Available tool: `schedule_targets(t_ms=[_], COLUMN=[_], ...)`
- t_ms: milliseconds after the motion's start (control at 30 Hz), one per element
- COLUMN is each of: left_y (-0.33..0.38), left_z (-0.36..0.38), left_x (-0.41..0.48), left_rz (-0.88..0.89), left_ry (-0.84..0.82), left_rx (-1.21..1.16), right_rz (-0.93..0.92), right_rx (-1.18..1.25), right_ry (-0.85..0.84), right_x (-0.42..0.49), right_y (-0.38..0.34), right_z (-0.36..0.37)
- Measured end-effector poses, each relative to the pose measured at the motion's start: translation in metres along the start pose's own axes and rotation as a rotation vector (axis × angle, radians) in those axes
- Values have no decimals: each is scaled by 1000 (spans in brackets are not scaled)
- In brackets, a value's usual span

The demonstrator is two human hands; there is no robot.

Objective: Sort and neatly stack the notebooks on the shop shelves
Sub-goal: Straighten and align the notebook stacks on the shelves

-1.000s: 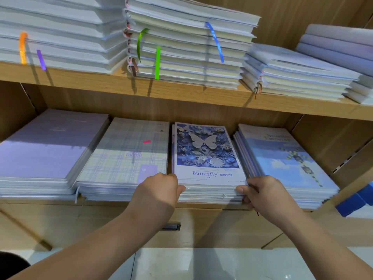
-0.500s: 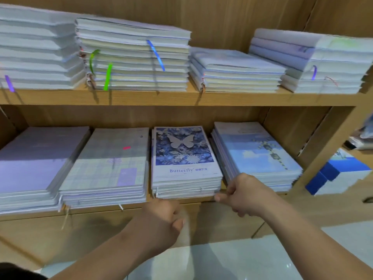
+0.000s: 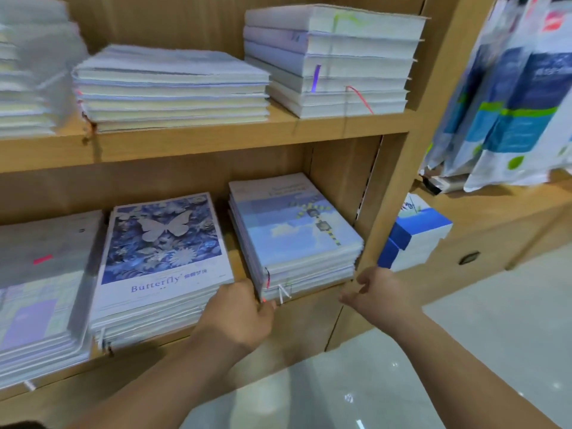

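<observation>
your left hand sat at the near left corner of the sky-cover stack, fingers tucked into the gap beside the butterfly stack; whether it gripped or merely pressed could not be told. your right hand hung loosely curled and empty, just off the stack's near right corner, beside the shelf upright. a second earlier both hands had bracketed the butterfly stack. they had since shifted one pile right, which suggested that pile was judged square and the sky-cover stack, at the right end of the lower shelf, was next for straightening. beyond, thick notebooks lay piled on the upper shelf.
</observation>
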State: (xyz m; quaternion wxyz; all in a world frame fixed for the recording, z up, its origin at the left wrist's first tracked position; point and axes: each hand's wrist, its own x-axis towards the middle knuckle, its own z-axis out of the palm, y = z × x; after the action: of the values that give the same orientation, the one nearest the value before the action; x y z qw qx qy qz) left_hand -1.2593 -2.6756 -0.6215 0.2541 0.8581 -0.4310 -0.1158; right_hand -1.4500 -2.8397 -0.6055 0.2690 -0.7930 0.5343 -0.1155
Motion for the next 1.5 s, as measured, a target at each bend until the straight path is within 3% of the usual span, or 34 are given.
schedule_targets(t_ms=[133, 300, 567, 800, 1133, 1500], left_y=[2, -2, -4, -5, -8, -17], left_z=[15, 20, 16, 14, 27, 29], left_x=[2, -1, -7, -9, -6, 3], left_rz=[15, 25, 50, 34, 24, 55], left_ry=[20, 39, 25, 3, 41, 95], left_rx=[44, 1, 36, 0, -19, 69], right_rz=[-28, -21, -28, -55, -87, -90], right_rx=[193, 280, 120, 405, 184, 191], right_ry=[-48, 51, 146, 18, 92, 78], right_x=[19, 31, 39, 35, 38, 38], right_y=[12, 18, 14, 21, 8, 7], right_z=[24, 33, 34, 38, 38, 30])
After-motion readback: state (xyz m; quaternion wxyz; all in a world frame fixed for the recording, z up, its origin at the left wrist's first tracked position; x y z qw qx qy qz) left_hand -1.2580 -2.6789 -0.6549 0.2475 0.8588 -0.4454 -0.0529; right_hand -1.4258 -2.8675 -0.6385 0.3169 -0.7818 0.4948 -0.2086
